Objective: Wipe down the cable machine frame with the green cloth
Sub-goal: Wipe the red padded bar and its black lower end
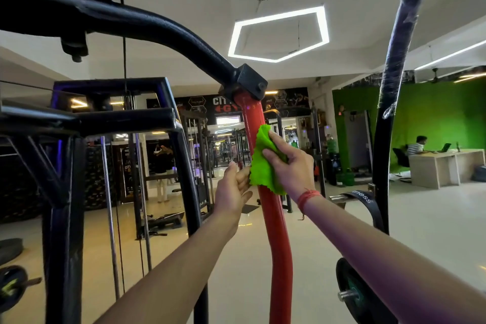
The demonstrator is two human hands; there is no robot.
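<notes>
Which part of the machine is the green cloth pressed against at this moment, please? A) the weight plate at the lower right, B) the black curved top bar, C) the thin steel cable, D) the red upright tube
D: the right hand holds the green cloth wrapped on the red upright tube, below the black bracket, while the left hand touches the cloth's lower edge beside the tube.

A pentagon light (278, 34) is glowing bright on the ceiling, with strip lights (447, 56) shining at right, and the floor (431, 218) is reflecting a soft glare. The wide lens is bending bars at the edges; the near black frame (63, 218) is sitting dark and slightly blurred.
</notes>
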